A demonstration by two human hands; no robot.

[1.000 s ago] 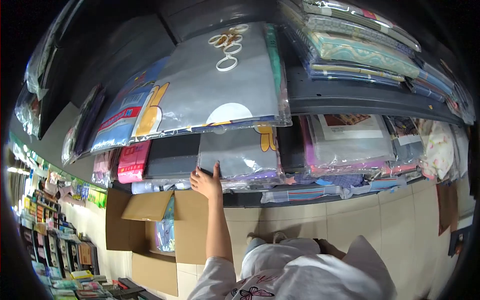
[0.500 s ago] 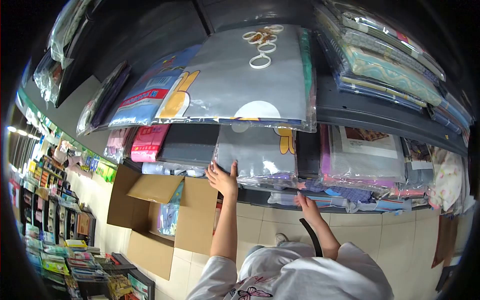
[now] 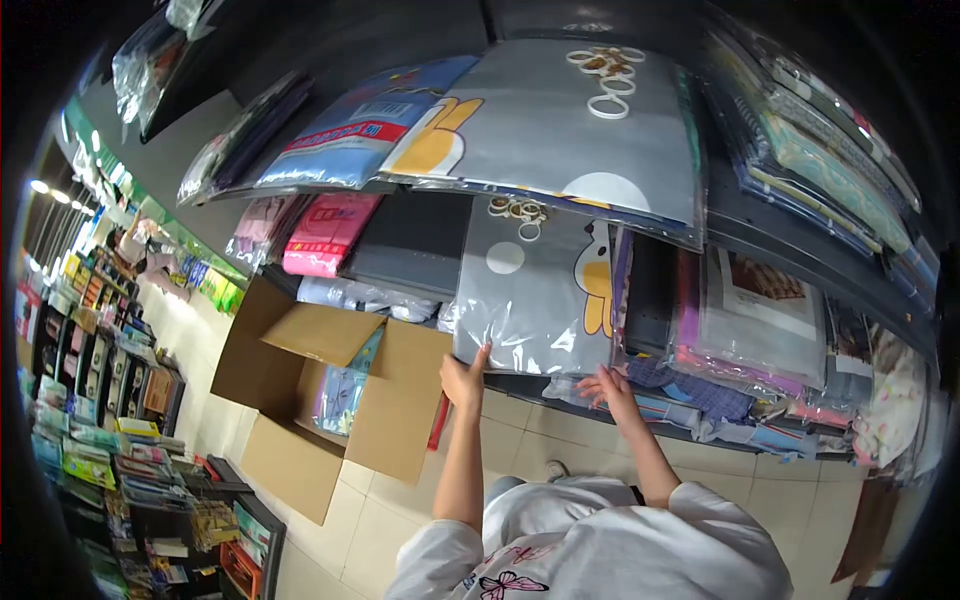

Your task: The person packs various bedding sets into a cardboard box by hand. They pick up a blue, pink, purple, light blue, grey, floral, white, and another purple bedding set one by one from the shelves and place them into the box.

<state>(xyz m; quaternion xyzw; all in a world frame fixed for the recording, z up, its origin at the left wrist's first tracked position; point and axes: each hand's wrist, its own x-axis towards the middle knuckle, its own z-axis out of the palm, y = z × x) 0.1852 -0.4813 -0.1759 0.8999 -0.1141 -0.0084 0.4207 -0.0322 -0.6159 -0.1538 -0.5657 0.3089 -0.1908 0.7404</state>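
Observation:
A grey shower curtain packet (image 3: 530, 290) in clear plastic, with white rings and a yellow cartoon print, sticks out over the front of the lower shelf. My left hand (image 3: 464, 380) grips its front left corner, thumb on top and the other fingers underneath. Close to the front right corner is my right hand (image 3: 610, 392), its fingers apart. On the shelf above lies a larger matching grey packet (image 3: 540, 135), its rings showing through the plastic.
An open cardboard box (image 3: 400, 410) stands at the left with light blue packets (image 3: 345, 395) inside. Pink packets (image 3: 330, 232) and a blue packet (image 3: 360, 130) lie left on the shelves. Stacked packaged textiles (image 3: 830, 160) fill the right. Tiled floor (image 3: 510, 440) shows below.
The lower grey packet has come forward off the shelf, showing more of its print and rings. My left hand has closed on its corner; my right hand has risen beside it. The view has shifted.

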